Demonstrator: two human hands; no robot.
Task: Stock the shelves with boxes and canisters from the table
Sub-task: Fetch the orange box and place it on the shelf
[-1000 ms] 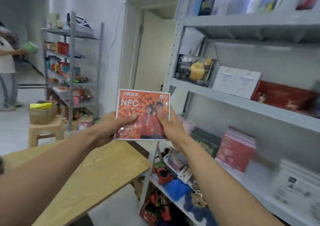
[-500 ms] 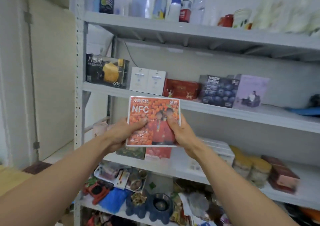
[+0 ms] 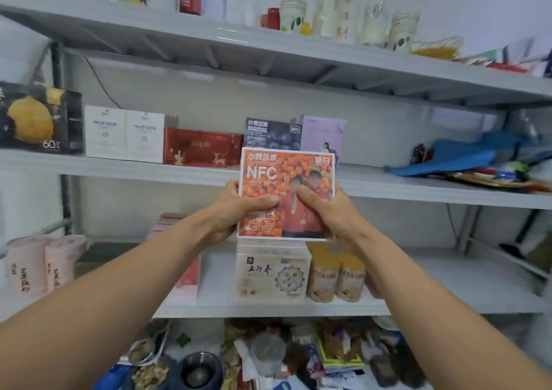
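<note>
Care helps with this step. The person holds an orange box point(image 3: 286, 177) up in front of the shelves, with its picture side facing the camera. The left hand point(image 3: 236, 210) grips its left edge and the right hand point(image 3: 331, 213) grips its right edge. Each thumb presses on the front, and the other fingers are hidden behind.

The box is in the air, in front of the edge of the middle shelf point(image 3: 418, 186), and it rests on nothing. It probably goes on that shelf. There is a bare spot to the right of the purple box point(image 3: 324, 134), before the blue pile point(image 3: 454, 156). The person should lift the box a bit, hold it straight and slide it in beside the purple box. Letting go should wait until it stands firm. It should not bump the blue box point(image 3: 270, 134).

The shelves are grey and stand against a white wall point(image 3: 478, 1). Bottles and cups stand on the top shelf point(image 3: 268, 43). A cream box point(image 3: 271, 273) and two jars point(image 3: 336, 276) sit on the lower shelf point(image 3: 448, 285). The bottom level looks messy.
</note>
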